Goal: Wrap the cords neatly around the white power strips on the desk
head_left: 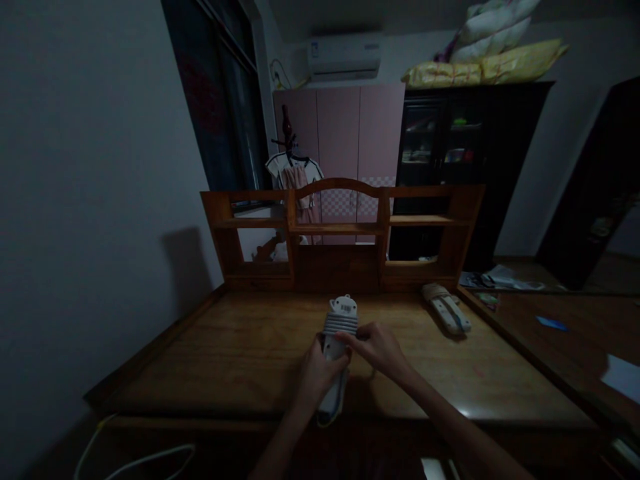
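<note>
A white power strip (340, 327) with its cord wound in tight loops round the upper part lies lengthwise on the wooden desk (240, 360), its near end sticking out toward me. My left hand (317, 373) is wrapped round the strip's middle. My right hand (375, 347) pinches the cord at the strip's right side, just below the coils. A second white power strip (447, 309) lies untouched at the desk's back right.
A wooden shelf unit (340, 230) stands along the desk's far edge. A white cable (150, 460) hangs below the desk's front left. A dark table (575, 333) with papers and a blue card adjoins on the right. Cabinets stand behind.
</note>
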Motion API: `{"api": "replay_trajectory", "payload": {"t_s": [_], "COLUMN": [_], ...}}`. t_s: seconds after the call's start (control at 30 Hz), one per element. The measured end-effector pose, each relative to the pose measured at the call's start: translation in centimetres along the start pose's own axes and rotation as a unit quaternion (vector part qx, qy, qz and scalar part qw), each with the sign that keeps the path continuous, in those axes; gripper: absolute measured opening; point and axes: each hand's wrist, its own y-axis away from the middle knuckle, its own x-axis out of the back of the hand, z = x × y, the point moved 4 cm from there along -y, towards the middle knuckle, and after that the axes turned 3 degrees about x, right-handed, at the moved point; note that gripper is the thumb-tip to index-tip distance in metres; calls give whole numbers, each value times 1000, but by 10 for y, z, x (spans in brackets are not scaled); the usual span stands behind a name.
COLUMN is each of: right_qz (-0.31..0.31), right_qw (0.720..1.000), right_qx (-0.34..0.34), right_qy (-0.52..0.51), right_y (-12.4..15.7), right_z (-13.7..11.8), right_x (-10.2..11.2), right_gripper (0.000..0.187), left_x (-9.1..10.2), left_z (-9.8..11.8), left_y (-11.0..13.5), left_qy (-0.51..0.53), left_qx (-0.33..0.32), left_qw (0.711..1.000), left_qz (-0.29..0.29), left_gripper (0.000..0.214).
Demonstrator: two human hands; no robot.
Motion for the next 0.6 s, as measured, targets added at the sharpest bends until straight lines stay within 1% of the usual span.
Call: {"api": "replay_trajectory", "payload": {"t_s": [0.1, 0.17, 0.23, 0.3, 0.37, 0.43, 0.5, 0.57, 0.6], "right_qz": [6, 0, -10, -17, -31, -73, -115, -121, -106], "right_qw": [999, 999, 999, 999, 997, 991, 981, 977, 980], "right_qx": [2, 3, 9, 31, 61, 89, 109, 120, 121], "right_qy": [45, 54, 43, 21, -18, -72, -116, -125, -116], "right_y": [1, 1, 0, -1, -4, -6, -6, -6, -6], "right_z": [0, 0, -1, -2, -2, -2, -3, -7, -9], "right_x": [-3, -7, -9, -6, 1, 8, 16, 22, 24], "right_gripper": [60, 60, 59, 55, 52, 50, 47, 43, 42], "left_x": [-4, -2, 3, 8, 15, 23, 32, 38, 40], "left_z": [-6, -9, -11, -12, -14, -16, -16, -15, -15], "left_y": [1, 1, -1, -3, -5, -8, -10, -10, -10], "left_qy": [45, 24, -18, -17, 52, 130, 174, 186, 186], "left_qx": [-3, -9, -25, -33, -21, 3, 19, 18, 14], "left_qw": [999, 1000, 999, 998, 997, 991, 984, 982, 982], "left_qz": [-25, -4, 34, 55, 50, 41, 36, 34, 33], "left_gripper": [47, 50, 55, 59, 58, 56, 57, 56, 55]}}
